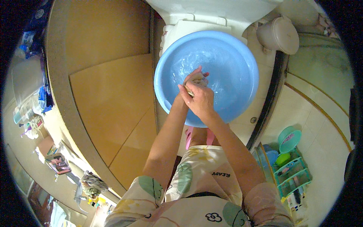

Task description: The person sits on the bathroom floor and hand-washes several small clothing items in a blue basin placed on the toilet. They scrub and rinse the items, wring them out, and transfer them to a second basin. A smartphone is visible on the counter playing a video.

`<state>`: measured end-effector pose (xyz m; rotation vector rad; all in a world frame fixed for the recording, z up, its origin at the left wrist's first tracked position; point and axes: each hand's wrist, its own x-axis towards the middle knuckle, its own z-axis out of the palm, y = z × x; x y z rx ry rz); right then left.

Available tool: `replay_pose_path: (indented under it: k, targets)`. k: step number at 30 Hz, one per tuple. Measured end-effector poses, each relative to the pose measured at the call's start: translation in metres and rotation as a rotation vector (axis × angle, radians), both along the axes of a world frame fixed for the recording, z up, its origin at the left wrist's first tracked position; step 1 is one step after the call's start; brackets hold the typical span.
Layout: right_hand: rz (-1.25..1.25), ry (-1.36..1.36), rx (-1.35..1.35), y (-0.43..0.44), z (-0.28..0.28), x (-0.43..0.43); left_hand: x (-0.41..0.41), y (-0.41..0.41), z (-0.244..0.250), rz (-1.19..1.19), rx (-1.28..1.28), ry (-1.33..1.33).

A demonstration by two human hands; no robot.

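Observation:
A light blue plastic basin with water in it sits on the lid of a white toilet. Over the water, my two hands meet around a small wet cloth, beige-grey and bunched up. My left hand lies beneath it, fingers pointing away from me. On top, my right hand curls over the cloth and covers much of the left palm. Only bits of the cloth show between the fingers.
A beige lidded bin stands right of the toilet. Brown cabinet doors run along the left, below a counter holding a phone and bunched fabric. Beyond a dark sill, a green rack holds basins and bottles.

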<state>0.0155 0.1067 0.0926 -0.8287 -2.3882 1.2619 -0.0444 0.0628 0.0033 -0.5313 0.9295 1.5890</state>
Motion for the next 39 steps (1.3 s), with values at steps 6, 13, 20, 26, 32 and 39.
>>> replay_pose_path:
  k: [6, 13, 20, 26, 32, 39]
  targets:
    - [0.074, 0.095, 0.355, 0.016, -0.012, -0.011, 0.014, -0.006, 0.002, 0.116, 0.104, -0.008]
    - [0.174, -0.022, 0.301, 0.039, -0.035, 0.008, 0.018, -0.002, 0.026, 0.099, -0.104, -0.040]
    - [0.105, -0.491, 0.167, 0.073, -0.064, 0.023, 0.018, -0.041, -0.008, 0.295, -0.265, 0.095]
    - [0.073, -0.596, 0.103, 0.069, -0.100, 0.035, 0.035, -0.012, 0.016, -0.038, -0.425, 0.268]
    - [0.011, -0.396, -0.048, 0.048, -0.090, 0.022, 0.027, 0.012, 0.007, 0.011, -0.173, -0.042]
    - [0.040, -0.002, -0.018, 0.003, -0.002, -0.001, 0.006, -0.007, -0.033, 0.131, 0.010, -0.045]
